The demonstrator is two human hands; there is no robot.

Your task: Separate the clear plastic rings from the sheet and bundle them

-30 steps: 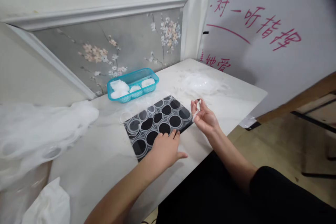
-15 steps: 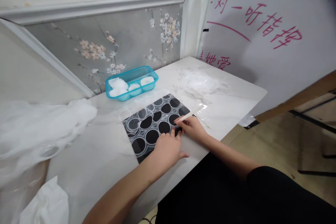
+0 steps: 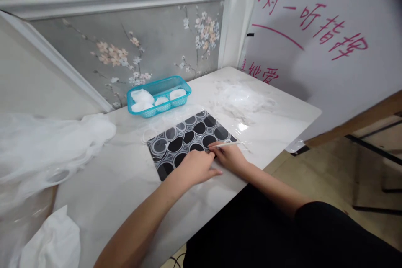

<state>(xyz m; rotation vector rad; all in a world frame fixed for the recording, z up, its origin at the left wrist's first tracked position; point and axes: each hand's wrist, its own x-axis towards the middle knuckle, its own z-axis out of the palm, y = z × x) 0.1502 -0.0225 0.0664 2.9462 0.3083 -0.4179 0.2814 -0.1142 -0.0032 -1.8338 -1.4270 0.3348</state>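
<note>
On the table lies a dark sheet (image 3: 175,145) patterned with black circles in pale rings. A clear film with curved cut edges seems to cover part of it. My left hand (image 3: 197,166) rests on the sheet's near side, thumb stretched out, its fingertips partly hidden close to my right hand. A slim white pen-like tool (image 3: 230,143) is pinched in my right hand (image 3: 231,158) at the sheet's right side. The tool lies low and its tip is hidden by my fingers, so I cannot tell whether it touches the sheet.
Behind the sheet stands a blue plastic tray (image 3: 159,109) holding white pads or rounds. Crumpled clear film (image 3: 240,97) lies at the table's back right. White filmy material (image 3: 47,150) heaps at the left, above a white tissue (image 3: 52,240). A whiteboard (image 3: 314,58) stands beyond the right edge.
The white tool has tipped from a raised slant to nearly flat, pointing right. My left hand has shifted slightly up the sheet, closer to my right hand. The view has shifted slightly.
</note>
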